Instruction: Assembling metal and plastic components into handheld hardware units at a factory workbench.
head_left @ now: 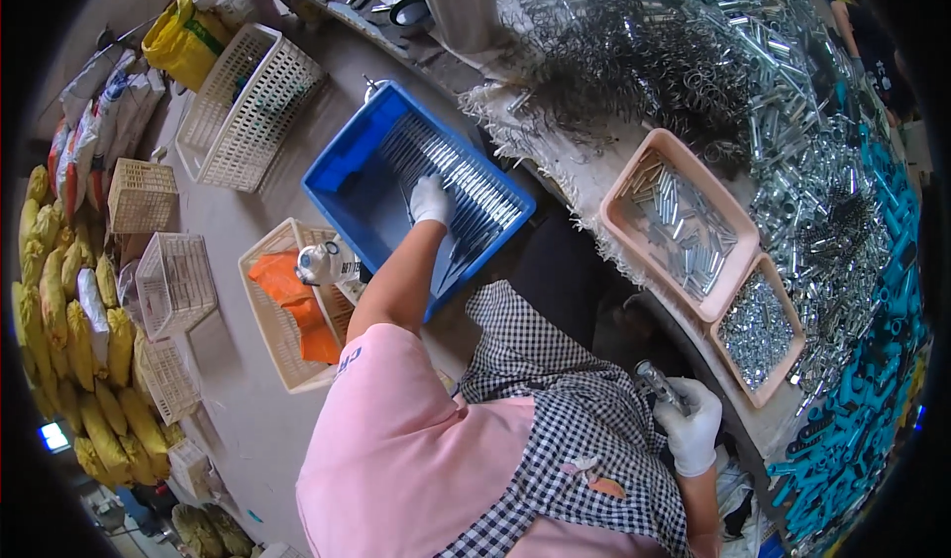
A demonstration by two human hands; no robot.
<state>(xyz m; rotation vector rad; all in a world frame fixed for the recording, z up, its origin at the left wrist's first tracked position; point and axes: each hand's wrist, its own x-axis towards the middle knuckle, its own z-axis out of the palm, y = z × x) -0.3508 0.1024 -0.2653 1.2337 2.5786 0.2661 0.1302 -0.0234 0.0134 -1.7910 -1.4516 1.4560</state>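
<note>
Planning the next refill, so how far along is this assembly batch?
Done: rows of metal pieces already lie in the blue bin, where the left hand rests. In hand: the right hand grips one metal tube. Left: the pink tray and the table heap remain full.

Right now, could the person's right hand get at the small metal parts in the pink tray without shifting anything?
Probably yes. The right hand holds a small metal piece just below the open-topped pink tray, and nothing lies between them. It might need to put the piece down first.
</note>
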